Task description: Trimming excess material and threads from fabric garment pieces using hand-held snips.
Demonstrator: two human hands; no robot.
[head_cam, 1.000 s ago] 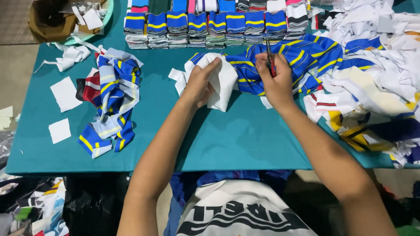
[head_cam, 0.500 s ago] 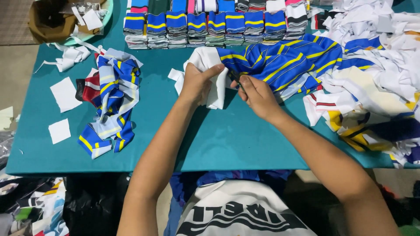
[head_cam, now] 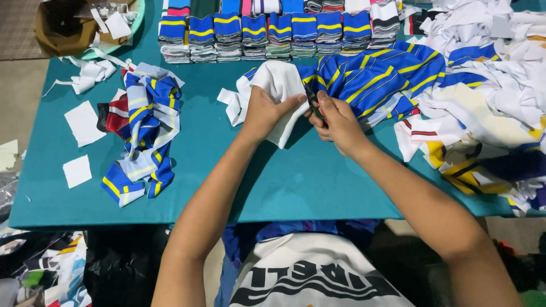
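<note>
Head camera: at a teal table (head_cam: 296, 182), a worker's left hand (head_cam: 266, 111) is clamped on a white fabric piece (head_cam: 280, 85), held beside a blue-and-yellow striped cloth (head_cam: 364, 79). The right hand (head_cam: 338, 122) is closed around small dark snips (head_cam: 314, 103) at the fabric's edge. Clean trimming likely depends on keeping the white piece taut and cutting close. Folded striped stacks (head_cam: 267, 34) line the far edge.

Garment workshop: teal cutting table (head_cam: 318, 182), stacked striped fabric bundles (head_cam: 267, 34)
</note>
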